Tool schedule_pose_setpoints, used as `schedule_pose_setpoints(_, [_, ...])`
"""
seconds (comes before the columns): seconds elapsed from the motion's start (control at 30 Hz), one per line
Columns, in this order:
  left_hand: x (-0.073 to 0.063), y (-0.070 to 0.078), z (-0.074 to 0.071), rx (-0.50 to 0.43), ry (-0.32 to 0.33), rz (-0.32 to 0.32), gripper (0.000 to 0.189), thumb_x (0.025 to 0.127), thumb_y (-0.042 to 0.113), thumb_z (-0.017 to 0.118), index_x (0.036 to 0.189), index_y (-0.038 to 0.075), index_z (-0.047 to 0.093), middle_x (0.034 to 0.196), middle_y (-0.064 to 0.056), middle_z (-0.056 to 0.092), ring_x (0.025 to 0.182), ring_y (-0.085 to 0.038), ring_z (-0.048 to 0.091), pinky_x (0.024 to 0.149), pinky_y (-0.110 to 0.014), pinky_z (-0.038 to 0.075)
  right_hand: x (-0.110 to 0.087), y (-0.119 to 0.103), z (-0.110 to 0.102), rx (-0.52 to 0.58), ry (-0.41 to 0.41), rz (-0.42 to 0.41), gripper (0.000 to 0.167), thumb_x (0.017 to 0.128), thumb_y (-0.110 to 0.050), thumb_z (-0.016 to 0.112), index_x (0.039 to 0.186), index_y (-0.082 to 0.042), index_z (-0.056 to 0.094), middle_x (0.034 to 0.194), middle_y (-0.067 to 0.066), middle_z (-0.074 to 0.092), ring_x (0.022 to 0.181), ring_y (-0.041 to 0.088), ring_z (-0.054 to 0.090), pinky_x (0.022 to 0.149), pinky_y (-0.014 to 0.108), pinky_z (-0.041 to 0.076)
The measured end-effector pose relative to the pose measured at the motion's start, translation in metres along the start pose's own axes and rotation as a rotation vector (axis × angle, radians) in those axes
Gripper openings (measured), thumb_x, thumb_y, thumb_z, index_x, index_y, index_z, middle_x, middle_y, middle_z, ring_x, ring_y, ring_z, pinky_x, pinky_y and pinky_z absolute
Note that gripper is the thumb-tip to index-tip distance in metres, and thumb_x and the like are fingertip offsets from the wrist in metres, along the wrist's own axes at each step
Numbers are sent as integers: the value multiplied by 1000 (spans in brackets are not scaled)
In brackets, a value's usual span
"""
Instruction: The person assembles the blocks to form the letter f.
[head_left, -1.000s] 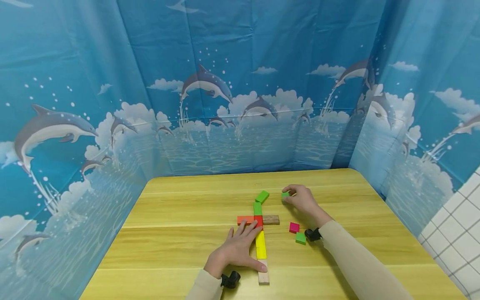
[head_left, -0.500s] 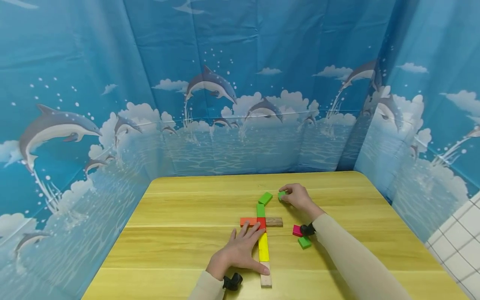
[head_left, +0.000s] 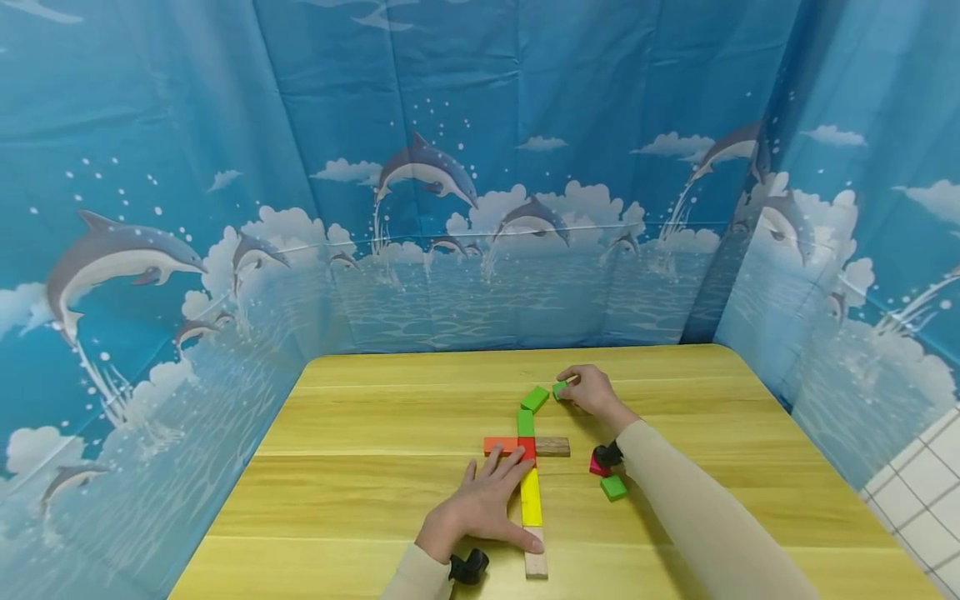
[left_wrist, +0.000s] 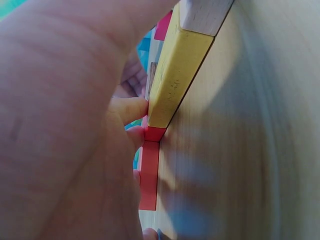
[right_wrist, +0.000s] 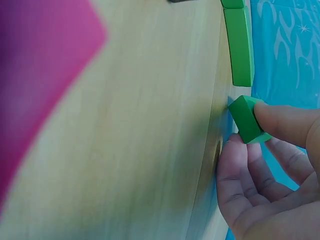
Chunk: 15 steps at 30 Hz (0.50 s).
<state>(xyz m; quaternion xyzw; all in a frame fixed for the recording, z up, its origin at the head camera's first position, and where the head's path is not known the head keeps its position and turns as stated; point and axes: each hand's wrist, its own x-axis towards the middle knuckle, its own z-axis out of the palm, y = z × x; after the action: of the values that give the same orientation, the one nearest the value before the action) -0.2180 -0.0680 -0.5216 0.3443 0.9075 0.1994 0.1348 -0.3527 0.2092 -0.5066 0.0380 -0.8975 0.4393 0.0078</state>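
While the left hand (head_left: 483, 504) lies at the lower centre of the head view, its fingers spread and grasping nothing, we see fingertips against the yellow block (head_left: 531, 500) and the red block (head_left: 527, 445). Its thumb lies over the pale wooden block (head_left: 536, 567) at the bottom of the row.

Right of the frame's centre, we find the right hand (head_left: 592, 392) pinching a small green block (right_wrist: 245, 119) between thumb and fingers. We see this block apart from, but near, the slanted green block (head_left: 535, 398); whether it touches the table (head_left: 337, 500), we cannot tell. The slanted one meets the upright green block (head_left: 525, 422), which adjoins the red one.

To the red block's left we see an orange block (head_left: 500, 444), to its right a brown wooden block (head_left: 553, 447). Lower right of centre, below the right wrist, we notice a pink block (head_left: 597, 467), partly hidden, near a loose green block (head_left: 613, 488). Across the upper frame we see a blue dolphin curtain (head_left: 450, 308).
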Motion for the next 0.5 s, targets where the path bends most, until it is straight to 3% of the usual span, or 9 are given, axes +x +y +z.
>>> schedule_pose_setpoints(0.23, [1, -1, 0, -6, -5, -3, 114, 73, 78, 71, 163, 33, 18, 169, 8, 7, 154, -29, -2, 114, -70, 8, 7, -1, 1, -21, -1, 24, 32, 97, -8, 67, 127, 3, 66, 112, 20, 68, 82, 26, 65, 65, 35, 53])
schedule_pose_setpoints(0.5, [1, -2, 1, -6, -6, 0, 113, 73, 77, 71, 163, 33, 18, 169, 8, 6, 154, -29, -1, 114, -69, 8, 12, -2, 4, -46, 0, 18, 32, 96, -8, 69, 126, 4, 67, 110, 20, 67, 78, 26, 64, 63, 35, 52])
